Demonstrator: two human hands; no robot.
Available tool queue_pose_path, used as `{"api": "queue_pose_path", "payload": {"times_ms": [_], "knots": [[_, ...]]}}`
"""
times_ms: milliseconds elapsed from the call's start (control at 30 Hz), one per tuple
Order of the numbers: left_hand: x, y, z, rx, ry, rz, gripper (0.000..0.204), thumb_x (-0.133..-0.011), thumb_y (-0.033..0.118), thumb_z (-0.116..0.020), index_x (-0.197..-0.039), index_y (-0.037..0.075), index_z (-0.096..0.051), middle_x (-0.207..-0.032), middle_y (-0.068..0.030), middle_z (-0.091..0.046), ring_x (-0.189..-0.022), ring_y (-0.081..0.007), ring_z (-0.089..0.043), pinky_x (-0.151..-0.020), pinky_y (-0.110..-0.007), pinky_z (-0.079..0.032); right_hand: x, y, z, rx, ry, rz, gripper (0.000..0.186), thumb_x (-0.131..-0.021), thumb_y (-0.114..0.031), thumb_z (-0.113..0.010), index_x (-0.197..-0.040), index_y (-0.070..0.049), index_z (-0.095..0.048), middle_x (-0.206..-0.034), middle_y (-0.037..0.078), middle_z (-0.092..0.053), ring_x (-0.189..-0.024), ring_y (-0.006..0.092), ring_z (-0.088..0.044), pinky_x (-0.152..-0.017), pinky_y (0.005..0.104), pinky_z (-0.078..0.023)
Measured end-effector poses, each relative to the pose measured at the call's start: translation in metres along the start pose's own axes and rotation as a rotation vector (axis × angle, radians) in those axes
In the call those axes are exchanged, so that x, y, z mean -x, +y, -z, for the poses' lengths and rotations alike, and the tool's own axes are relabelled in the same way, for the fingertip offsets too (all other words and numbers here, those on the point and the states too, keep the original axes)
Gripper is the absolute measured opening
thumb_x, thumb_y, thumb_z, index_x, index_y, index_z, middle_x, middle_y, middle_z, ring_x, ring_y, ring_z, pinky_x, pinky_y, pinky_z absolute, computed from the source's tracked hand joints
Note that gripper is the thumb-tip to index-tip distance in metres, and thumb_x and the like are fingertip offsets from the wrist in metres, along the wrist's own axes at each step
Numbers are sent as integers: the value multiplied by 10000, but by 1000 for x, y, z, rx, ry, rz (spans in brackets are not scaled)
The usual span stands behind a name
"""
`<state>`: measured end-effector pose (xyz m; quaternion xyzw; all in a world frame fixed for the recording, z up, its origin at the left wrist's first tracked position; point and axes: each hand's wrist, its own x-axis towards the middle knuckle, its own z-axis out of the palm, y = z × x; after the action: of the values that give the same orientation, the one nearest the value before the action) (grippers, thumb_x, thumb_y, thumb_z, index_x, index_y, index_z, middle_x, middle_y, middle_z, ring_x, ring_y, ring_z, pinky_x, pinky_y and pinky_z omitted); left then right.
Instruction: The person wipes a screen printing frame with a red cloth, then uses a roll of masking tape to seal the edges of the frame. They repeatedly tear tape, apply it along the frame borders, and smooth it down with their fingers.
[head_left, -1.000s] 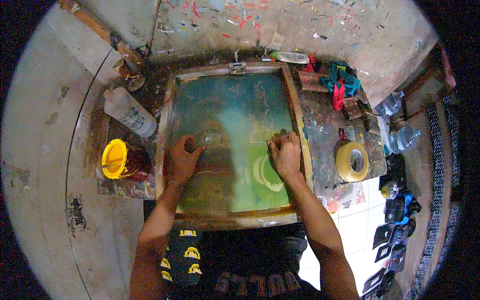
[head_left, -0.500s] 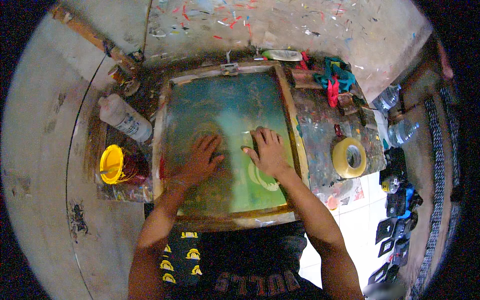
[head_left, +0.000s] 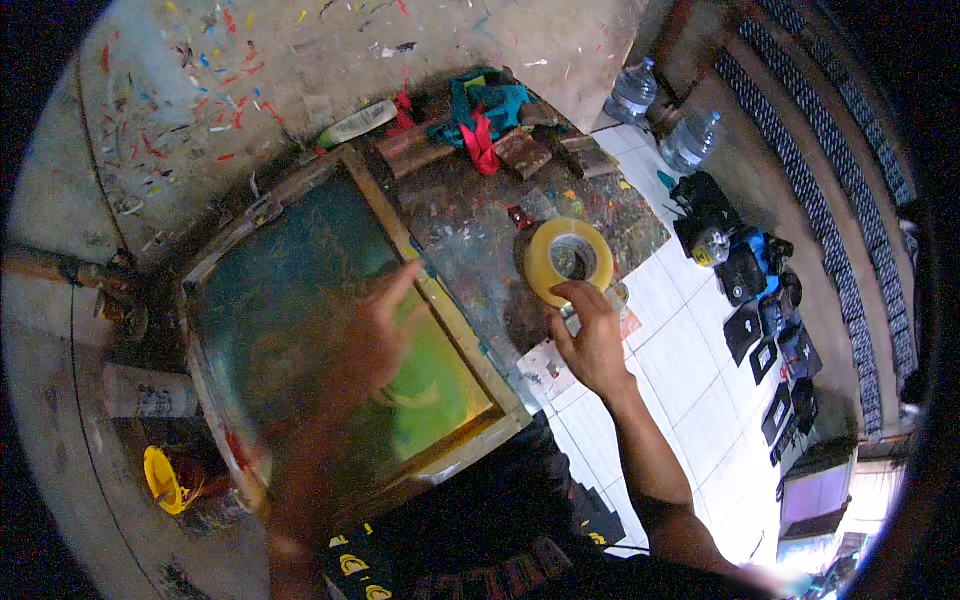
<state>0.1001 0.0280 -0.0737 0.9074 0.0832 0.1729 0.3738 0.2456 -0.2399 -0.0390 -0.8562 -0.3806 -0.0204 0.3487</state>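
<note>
My right hand [head_left: 596, 345] pinches the near rim of a wide roll of clear yellowish tape [head_left: 602, 250], with thumb and fingers closed on it. The roll is over the paint-stained tabletop [head_left: 470, 255], right of the screen. My left hand [head_left: 375, 335], blurred by motion, hovers over the right part of a wood-framed printing screen [head_left: 285, 265]. Its fingers look stretched out and apart, with nothing visible in them. Pale green mesh with a light curved mark shows beneath that hand. My left forearm hides part of the screen's lower left.
Scraper-like blocks [head_left: 525, 152] and red and teal cloths [head_left: 482, 140] lie at the table's back. Left of the screen are a white bottle [head_left: 150, 390] and a yellow-rimmed container [head_left: 165, 480]. Water bottles [head_left: 690, 140] and black bags [head_left: 712, 215] stand on the tiled floor at right.
My view has turned to the right. My right hand has left the screen and taken hold of the tape roll. My left hand has lifted and shifted toward the screen's right side.
</note>
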Motion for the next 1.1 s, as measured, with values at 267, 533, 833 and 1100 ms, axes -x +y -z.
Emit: {"api": "queue_pose_path", "payload": {"times_ms": [267,533,833,1100], "knots": [[-124,28,-113,221,-181,-74,398,-790,-9,-728,-1177,8,-637,-1123,-198,-687,-1100,-347,-649,-941,-422,-512,-9,58,-2,320,-16,58,487,-764,-183,-791,-1196,-47,-613,-1199,140,-626,-1174,335,-550,-1023,488,-367],[-123,34,-99,156,-150,-245,126,-849,57,-698,-949,-11,-666,-875,-175,-682,-830,-366,-662,-737,-430,-517,-24,62,7,535,-204,188,530,-780,-358,-782,-1189,-53,-639,-1056,98,-684,-1147,265,-578,-1076,545,-276],[-64,105,41,339,-82,-149,111,-897,115,-684,-875,10,-659,-806,-114,-661,-784,-226,-659,-714,-332,-497,15,9,113,25,-579,-192,595,-787,-458,-793,-1121,12,-644,-927,186,-686,-884,330,-671,-863,420,-506],[16,128,148,-136,-20,56,88,-854,93,-710,-841,22,-660,-842,-101,-680,-818,-212,-662,-745,-330,-502,26,-2,95,-486,-1105,-77,612,-904,-346,-737,-1421,-105,-511,-1230,129,-674,-1105,227,-650,-944,355,-510]]}}
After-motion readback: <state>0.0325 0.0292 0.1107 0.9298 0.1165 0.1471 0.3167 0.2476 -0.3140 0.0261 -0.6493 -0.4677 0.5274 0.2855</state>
